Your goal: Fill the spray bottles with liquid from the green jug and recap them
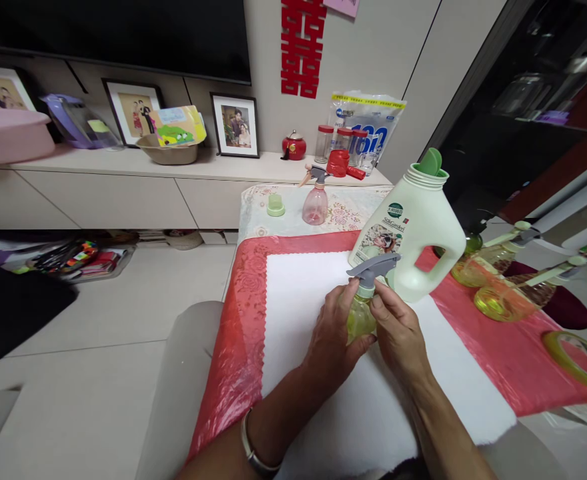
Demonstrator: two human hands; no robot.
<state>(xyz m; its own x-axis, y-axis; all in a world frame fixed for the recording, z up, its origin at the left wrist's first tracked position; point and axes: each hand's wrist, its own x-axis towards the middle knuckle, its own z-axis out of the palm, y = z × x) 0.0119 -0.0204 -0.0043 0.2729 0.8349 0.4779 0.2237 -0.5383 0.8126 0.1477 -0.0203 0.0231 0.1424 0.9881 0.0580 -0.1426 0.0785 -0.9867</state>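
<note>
Over the white cloth (293, 313), a small yellow spray bottle (359, 323) with a grey top (372, 270) is held upright between two hands. I see the left hand (329, 330) with its fingers wrapped around the side. The right hand (402, 333) has its fingers pressed on near the neck. Just behind, to the right, stands a big pale green jug (416, 223). Red plastic (238, 287) lies under the cloth. Farther back, a pink spray bottle (315, 207) stands near a little green cap (275, 205).

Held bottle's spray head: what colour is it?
The spray head is grey, clearest in the head view.
</note>
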